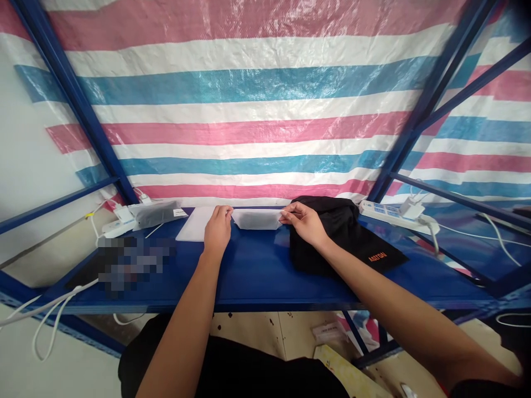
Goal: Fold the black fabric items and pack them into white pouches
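Note:
Between my two hands a translucent whitish plastic bag (258,219) is stretched above the back of the blue shelf (257,271). My left hand (218,225) pinches its left end, and my right hand (302,220) pinches the right end between thumb and fingers. A flat white sheet or packet (191,225) lies just left of my left hand. Black cloth (327,237) with orange lettering is spread under and beside my right hand and forearm.
Power strips sit at the left (118,225) and right (392,215), with white cables. A grey packet (156,214) lies by the left strip. Blue metal posts rise on both sides before a striped tarp (249,132). A yellowish box (348,370) is on the floor.

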{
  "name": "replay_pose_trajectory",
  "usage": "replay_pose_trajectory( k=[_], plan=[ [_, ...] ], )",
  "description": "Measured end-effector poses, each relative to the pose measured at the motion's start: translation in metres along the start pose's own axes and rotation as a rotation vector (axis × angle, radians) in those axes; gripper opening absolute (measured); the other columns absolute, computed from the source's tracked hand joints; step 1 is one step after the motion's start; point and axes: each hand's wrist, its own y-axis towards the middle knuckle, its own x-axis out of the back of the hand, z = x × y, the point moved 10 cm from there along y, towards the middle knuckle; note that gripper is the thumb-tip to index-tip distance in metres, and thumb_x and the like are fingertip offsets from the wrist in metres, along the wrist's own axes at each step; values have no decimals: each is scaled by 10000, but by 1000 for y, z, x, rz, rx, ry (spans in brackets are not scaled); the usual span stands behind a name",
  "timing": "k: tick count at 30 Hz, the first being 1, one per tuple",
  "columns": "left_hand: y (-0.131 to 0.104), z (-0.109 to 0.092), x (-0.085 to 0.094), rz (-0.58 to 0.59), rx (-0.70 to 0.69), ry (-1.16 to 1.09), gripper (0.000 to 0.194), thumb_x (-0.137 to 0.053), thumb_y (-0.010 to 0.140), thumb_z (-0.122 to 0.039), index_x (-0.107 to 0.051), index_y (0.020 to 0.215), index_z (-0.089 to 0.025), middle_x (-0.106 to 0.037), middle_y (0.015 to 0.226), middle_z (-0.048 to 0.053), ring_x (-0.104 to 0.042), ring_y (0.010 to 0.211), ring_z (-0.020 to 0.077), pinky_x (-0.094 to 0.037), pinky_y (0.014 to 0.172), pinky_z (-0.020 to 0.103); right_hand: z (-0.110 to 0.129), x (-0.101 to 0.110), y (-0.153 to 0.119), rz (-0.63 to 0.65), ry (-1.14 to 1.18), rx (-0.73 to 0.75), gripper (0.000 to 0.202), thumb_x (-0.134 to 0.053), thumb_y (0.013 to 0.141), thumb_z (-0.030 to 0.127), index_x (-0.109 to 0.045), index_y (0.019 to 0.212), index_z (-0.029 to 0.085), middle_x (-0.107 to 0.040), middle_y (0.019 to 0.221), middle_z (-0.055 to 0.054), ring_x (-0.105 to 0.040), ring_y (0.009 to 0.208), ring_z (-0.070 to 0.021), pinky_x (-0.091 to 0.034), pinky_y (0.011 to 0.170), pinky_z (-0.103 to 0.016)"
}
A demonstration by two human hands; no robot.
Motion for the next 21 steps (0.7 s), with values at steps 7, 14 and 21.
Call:
replay_pose_trajectory(
  k=[7,14,21],
  plan=[
    [-2,-24,-6,91,-107,-208,227,-500,1110,-282,-719,1145,-235,-748,1156,71,-731,1021,209,-607,940,337,14,-20,-16,136,-200,67,386,-694,1004,619,-676,1018,234,-789,995,-75,-801,873,-258,-675,854,-413],
    [-5,-33,-3,61,-89,-340,247,-500,1121,-346,-714,1176,-237,-764,1164,65,-754,943,191,-635,889,330,62,-31,-26,69,-635,446,312,-570,1093,423,-804,1212,254,-698,1345,-142,-618,1303,-349,-526,1151,-565],
    [-8,-48,-5,87,-146,-371,228,-495,1128,-337,-697,1175,-242,-753,1162,60,-746,1000,195,-622,924,327,40,-39,-12,255,-709,347,184,-720,1016,342,-857,1092,245,-667,1469,-118,-646,1364,-333,-508,1207,-523]
  ],
)
